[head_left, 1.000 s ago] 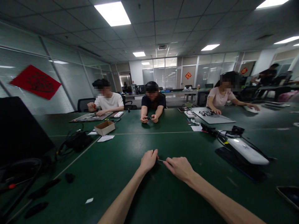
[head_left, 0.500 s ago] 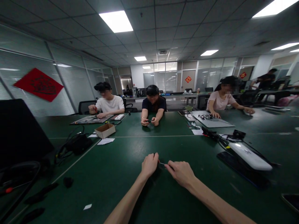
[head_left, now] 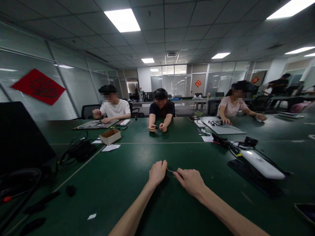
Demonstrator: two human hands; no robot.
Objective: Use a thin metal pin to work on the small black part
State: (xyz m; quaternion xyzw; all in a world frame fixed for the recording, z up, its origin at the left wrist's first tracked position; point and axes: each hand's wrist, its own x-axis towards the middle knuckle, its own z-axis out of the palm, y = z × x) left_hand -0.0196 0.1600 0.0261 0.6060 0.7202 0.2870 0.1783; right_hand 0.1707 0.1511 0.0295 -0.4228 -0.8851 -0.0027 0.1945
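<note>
My left hand (head_left: 157,172) and my right hand (head_left: 190,182) hover close together over the dark green table (head_left: 110,200). A thin metal pin (head_left: 170,171), too small to make out in detail, spans the gap between them. Its one end sits in the closed fingertips of my left hand. The other end reaches the curled fingers of my right hand. Nothing else is in either hand.
Three seated people work farther along the table. A cardboard box (head_left: 110,136), a black cable pouch (head_left: 82,150), a white flat device (head_left: 262,164) with cables and a dark tablet (head_left: 253,178) lie around. Small black pieces (head_left: 71,190) sit at lower left.
The whole view has shifted and levelled slightly with my head. My hands stay close together around the thin pin, with no clear change in grip.
</note>
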